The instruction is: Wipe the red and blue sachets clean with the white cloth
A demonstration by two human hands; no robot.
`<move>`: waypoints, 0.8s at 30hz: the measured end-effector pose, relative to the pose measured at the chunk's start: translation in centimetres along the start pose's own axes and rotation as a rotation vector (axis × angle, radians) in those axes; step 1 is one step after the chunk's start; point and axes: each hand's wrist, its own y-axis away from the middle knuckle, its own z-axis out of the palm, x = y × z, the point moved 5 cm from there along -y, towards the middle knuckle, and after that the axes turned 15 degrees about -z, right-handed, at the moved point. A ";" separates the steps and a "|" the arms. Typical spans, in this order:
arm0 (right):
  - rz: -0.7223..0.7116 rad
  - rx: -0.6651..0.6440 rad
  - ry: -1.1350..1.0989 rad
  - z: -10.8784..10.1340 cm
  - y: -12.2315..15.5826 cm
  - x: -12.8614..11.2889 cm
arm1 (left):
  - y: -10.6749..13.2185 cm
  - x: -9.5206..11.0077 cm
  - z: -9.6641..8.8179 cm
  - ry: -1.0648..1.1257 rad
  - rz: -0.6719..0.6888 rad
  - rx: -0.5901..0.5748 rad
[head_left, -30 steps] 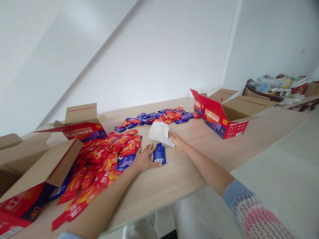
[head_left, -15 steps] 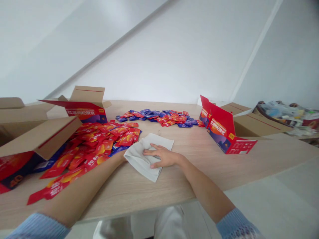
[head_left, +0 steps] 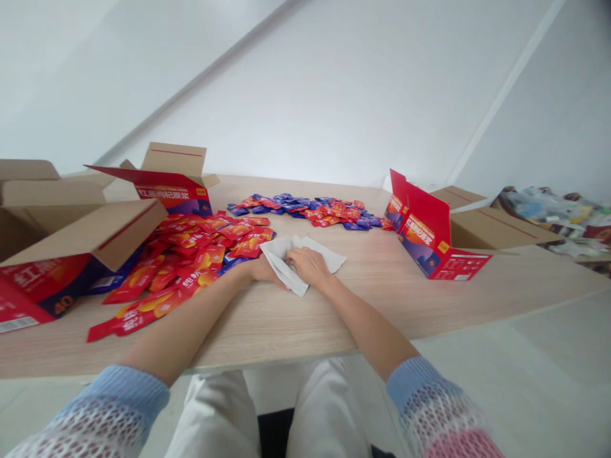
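A white cloth [head_left: 330, 253] lies rumpled on the table in front of me, its left part raised and folded over. My right hand [head_left: 308, 264] is on top of it, fingers curled and closed on the fabric. My left hand [head_left: 264, 270] reaches in at the cloth's left edge; its fingers are mostly hidden beneath the raised fold, so their grip does not show. Right beside my left hand and forearm spreads a heap of red sachets [head_left: 191, 248] with some blue ones among them.
Open red cartons stand at the near left [head_left: 52, 280], back left [head_left: 174, 191] and right [head_left: 424, 245]. A row of blue and red sachets [head_left: 305, 211] lies along the back of the wooden table [head_left: 286, 331]. Plastic-wrapped items [head_left: 554, 216] sit at far right.
My right hand went from lying flat with spread fingers to curled on the cloth. The cloth has been bunched and its left side lifted, and more of my left hand shows. The view has tilted down.
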 end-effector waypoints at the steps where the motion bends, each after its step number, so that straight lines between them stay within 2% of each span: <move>1: 0.067 0.001 0.022 0.1 0.2 0.9 | 0.0 0.1 0.0 -0.032 -0.026 0.016; 6: 0.549 0.095 0.043 -0.3 3.2 7.1 | 0.5 0.6 0.2 -0.145 -0.088 -0.004; 9: 0.790 0.256 -0.025 -1.2 5.5 10.4 | 0.8 0.7 0.0 -0.161 -0.100 -0.036; 12: 0.864 0.482 -0.135 -2.3 7.1 12.3 | 0.9 0.6 0.0 -0.160 -0.103 -0.084; 14: 0.863 0.610 -0.269 -2.8 7.6 12.8 | 0.9 0.6 0.0 -0.166 -0.108 -0.067; 16: 0.819 0.729 -0.466 -3.0 7.5 12.4 | 0.9 0.8 0.1 -0.168 -0.116 -0.007; 18: 0.741 0.788 -0.669 -2.7 6.7 11.1 | 0.9 1.0 0.3 -0.154 -0.120 0.047; 19: 0.701 0.774 -0.737 -2.5 6.2 10.1 | 0.9 1.1 0.4 -0.144 -0.120 0.064; 21: 0.645 0.650 -0.757 -1.6 5.1 7.8 | 0.8 1.0 0.7 -0.134 -0.135 0.083; 24: 0.599 0.308 -0.580 -0.1 3.8 4.3 | 0.5 0.3 0.9 -0.171 -0.177 0.064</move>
